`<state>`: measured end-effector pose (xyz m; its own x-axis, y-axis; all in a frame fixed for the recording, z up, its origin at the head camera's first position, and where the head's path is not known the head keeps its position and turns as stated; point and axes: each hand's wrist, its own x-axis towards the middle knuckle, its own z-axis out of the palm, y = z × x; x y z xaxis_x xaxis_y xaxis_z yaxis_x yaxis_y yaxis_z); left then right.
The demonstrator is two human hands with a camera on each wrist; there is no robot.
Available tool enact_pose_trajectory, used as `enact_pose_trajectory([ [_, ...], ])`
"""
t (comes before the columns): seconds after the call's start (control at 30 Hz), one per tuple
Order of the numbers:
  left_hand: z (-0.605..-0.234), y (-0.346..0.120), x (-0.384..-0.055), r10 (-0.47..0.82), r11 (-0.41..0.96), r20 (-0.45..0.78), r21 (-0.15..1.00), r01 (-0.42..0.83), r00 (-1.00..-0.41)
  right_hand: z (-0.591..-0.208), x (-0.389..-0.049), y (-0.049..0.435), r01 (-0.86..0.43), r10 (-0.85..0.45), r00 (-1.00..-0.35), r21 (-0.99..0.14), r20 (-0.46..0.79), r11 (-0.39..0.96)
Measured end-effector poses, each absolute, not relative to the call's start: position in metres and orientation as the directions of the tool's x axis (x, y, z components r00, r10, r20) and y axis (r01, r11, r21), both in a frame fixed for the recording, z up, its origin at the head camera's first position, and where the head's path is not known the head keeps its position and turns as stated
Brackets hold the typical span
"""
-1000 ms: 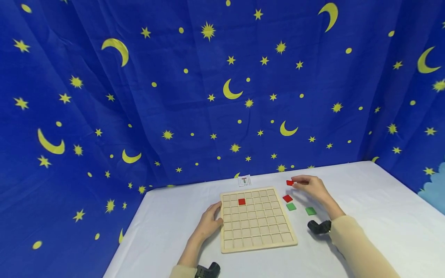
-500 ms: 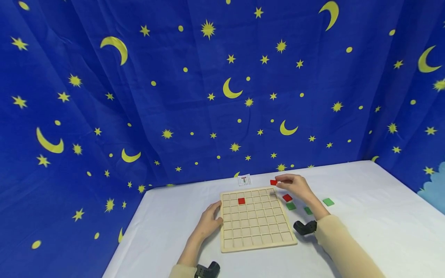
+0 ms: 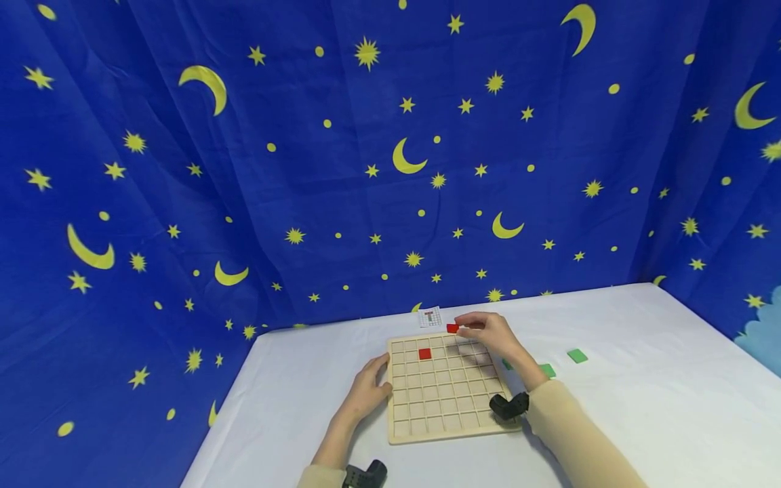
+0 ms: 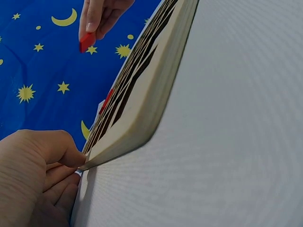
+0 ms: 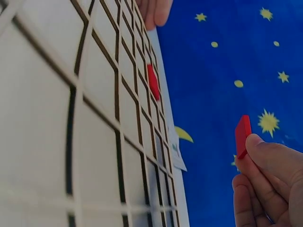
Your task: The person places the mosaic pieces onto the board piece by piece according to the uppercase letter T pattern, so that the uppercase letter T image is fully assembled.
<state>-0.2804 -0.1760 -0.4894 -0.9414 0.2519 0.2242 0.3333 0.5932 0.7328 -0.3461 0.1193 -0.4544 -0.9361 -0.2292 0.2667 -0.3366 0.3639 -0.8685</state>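
Between thumb and fingertips, my right hand (image 3: 491,333) pinches a small red square tile (image 3: 452,328), above the far edge of the board. The right wrist view shows that tile (image 5: 243,137) tilted on edge. The light wooden grid board (image 3: 434,408) lies flat, with another red tile (image 3: 424,354) in a cell of an upper row. My left hand (image 3: 365,390) rests against the board's left edge, thumb and fingertips touching it. In the left wrist view, the left thumb (image 4: 61,146) lies by the board's corner.
A small printed grid card (image 3: 430,317) lies behind the board. To the right are green tiles (image 3: 577,356), one partly hidden by my right forearm. A white cloth (image 3: 293,407) covers the table. A blue curtain (image 3: 342,169) with stars and moons hangs behind.
My right hand has carried the red tile leftward, from right of the board to above its far edge. A red tile beside the board is now hidden. My left hand has stayed put.
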Motion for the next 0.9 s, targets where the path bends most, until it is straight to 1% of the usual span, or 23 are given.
enact_pose_trajectory([
  [0.33, -0.49, -0.176, -0.281, 0.252, 0.587, 0.22, 0.739, 0.329, -0.943, -0.459, -0.347, 0.098, -0.366, -0.271, -0.92, -0.87, 0.284, 0.33],
  [0.6, -0.49, -0.176, -0.28, 0.24, 0.587, 0.182, 0.756, 0.291, -0.954, -0.465, -0.346, 0.091, -0.352, -0.285, -0.923, -0.87, 0.26, 0.346],
  [0.9, -0.489, -0.176, -0.28, 0.233, 0.601, 0.17, 0.749, 0.279, -0.957, -0.477, -0.349, 0.089, -0.342, -0.286, -0.927, -0.859, 0.242, 0.382],
])
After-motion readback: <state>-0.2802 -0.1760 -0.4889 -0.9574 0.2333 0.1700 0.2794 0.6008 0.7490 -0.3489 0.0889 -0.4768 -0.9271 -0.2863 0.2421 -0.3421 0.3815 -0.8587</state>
